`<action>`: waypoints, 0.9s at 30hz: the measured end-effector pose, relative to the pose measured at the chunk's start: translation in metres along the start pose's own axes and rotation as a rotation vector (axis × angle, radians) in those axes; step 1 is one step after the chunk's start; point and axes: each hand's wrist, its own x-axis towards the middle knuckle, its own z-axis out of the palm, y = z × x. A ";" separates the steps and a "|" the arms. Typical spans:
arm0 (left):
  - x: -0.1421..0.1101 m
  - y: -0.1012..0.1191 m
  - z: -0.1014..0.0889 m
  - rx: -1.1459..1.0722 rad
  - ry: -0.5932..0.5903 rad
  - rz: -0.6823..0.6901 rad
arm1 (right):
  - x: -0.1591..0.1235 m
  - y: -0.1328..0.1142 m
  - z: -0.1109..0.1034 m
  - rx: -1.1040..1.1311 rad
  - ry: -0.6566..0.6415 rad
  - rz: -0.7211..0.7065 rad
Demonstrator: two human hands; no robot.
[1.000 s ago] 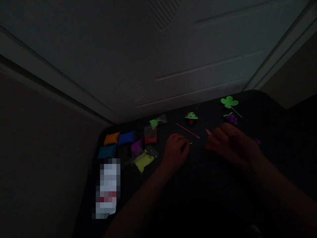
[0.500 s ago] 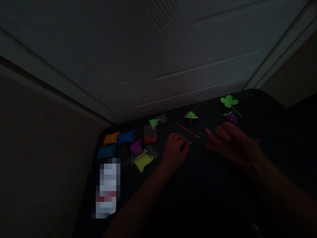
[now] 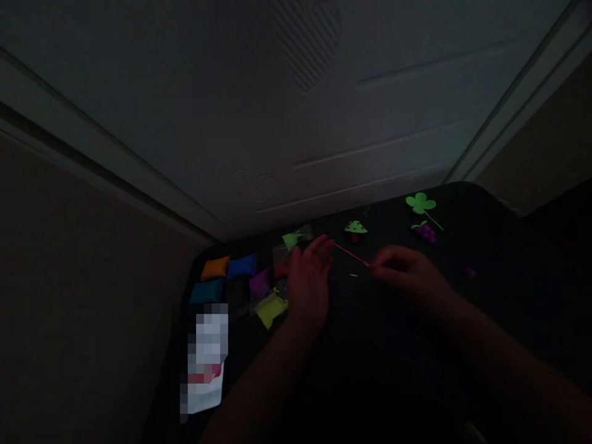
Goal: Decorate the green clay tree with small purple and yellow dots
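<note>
My left hand [image 3: 309,285] is open, its fingers stretched and raised above the dark table, beside the bags of clay. The thumb and fingers of my right hand [image 3: 407,268] pinch the near end of a thin pink modelling tool [image 3: 350,254], which slants away to the left. Between my hands lie a small yellow-green strip [image 3: 353,275] and a dim purple strip [image 3: 333,278]. Past the tool stands a clay mushroom [image 3: 355,229] with a spotted green cap and a reddish-brown stem.
Orange [image 3: 215,267], blue [image 3: 241,266], teal [image 3: 206,290], purple [image 3: 259,282] and yellow [image 3: 271,308] clay packs lie left. A green clover [image 3: 420,203], purple grape cluster [image 3: 424,232] and purple lump [image 3: 470,272] are right. A white packet [image 3: 208,394] lies front left. A door panel [image 3: 208,111] rises behind.
My left hand has moved left and opened, uncovering the yellow-green strip. My right hand has moved left and closed at the pink tool's end. The view has tilted up slightly.
</note>
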 end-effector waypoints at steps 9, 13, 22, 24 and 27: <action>0.028 0.084 -0.005 -0.472 0.046 0.017 | -0.002 -0.086 0.047 -1.026 -0.073 -0.686; 0.032 0.092 -0.008 -0.557 0.049 0.050 | -0.004 -0.097 0.051 -1.130 -0.082 -0.714; 0.030 0.092 -0.018 -0.799 0.086 0.098 | 0.002 -0.084 0.045 -1.182 -0.185 -0.830; 0.030 0.095 -0.019 -0.867 0.067 0.080 | 0.002 -0.081 0.041 -1.203 -0.197 -0.831; 0.030 0.096 -0.022 -0.906 0.046 0.071 | -0.001 -0.081 0.038 -1.238 -0.202 -0.806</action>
